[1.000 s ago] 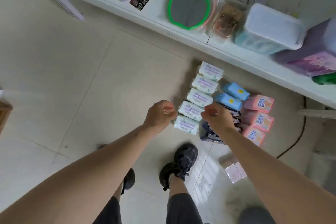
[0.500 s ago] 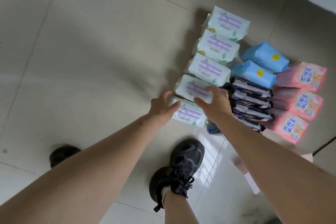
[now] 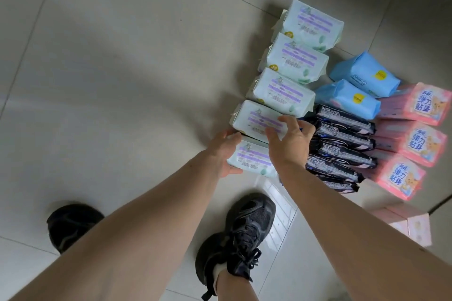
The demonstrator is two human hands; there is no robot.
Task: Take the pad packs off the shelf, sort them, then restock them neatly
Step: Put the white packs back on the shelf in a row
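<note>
Open tiled floor (image 3: 117, 76) left of the mint packs (image 3: 281, 88) — black packs (image 3: 342, 144) crowd their right side.

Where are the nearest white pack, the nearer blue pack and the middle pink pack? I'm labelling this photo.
nearest white pack (image 3: 252, 157), head view, printed top face
nearer blue pack (image 3: 347, 99), head view, top face
middle pink pack (image 3: 423, 145), head view, printed end

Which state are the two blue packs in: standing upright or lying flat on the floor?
Lying flat. Both blue packs rest on their broad sides on the floor, yellow stickers facing up, one beside the other.
</note>
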